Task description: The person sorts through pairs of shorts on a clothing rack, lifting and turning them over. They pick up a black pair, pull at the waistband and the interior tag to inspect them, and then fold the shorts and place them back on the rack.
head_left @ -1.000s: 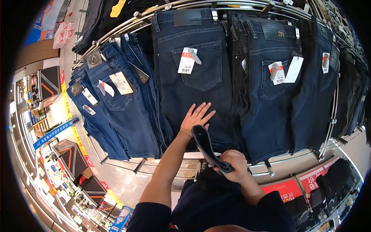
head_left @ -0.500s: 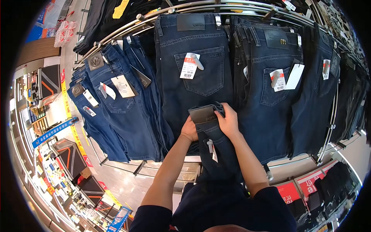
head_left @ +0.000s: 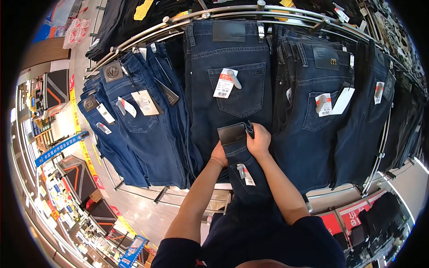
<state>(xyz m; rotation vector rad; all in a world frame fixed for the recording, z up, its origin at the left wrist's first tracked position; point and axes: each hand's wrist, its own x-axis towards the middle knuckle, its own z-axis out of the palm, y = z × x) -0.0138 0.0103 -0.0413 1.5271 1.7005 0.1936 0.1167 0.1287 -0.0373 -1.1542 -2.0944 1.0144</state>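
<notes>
Two hands held one pair of dark jeans [head_left: 245,167] up at centre frame, in front of a curved chrome rail [head_left: 147,30] hung with more denim. Far left of frame, a shop floor with orange-and-black display stands [head_left: 79,178] showed below. Left of centre, blue jeans [head_left: 143,134] hung in a fanned row, each with a white tag [head_left: 144,102]. Left hand [head_left: 219,155] sat at the left edge of the held jeans, just under the waistband; its grip was mostly hidden behind the cloth, so wide or narrow could not be told. Leather waist patch [head_left: 231,133] of the held jeans faced the camera, a price tag [head_left: 246,174] dangling lower on the leg. Right hand [head_left: 258,140] had its grip closed on the waistband's right corner, fingers curled over the top. Behind the hands, hanging navy jeans [head_left: 232,89] carried a red-and-white price tag [head_left: 223,83]. Right of centre, darker jeans [head_left: 313,125] hung with another tag [head_left: 322,104]. Lower right, red signs [head_left: 348,214] sat under the rack.
</notes>
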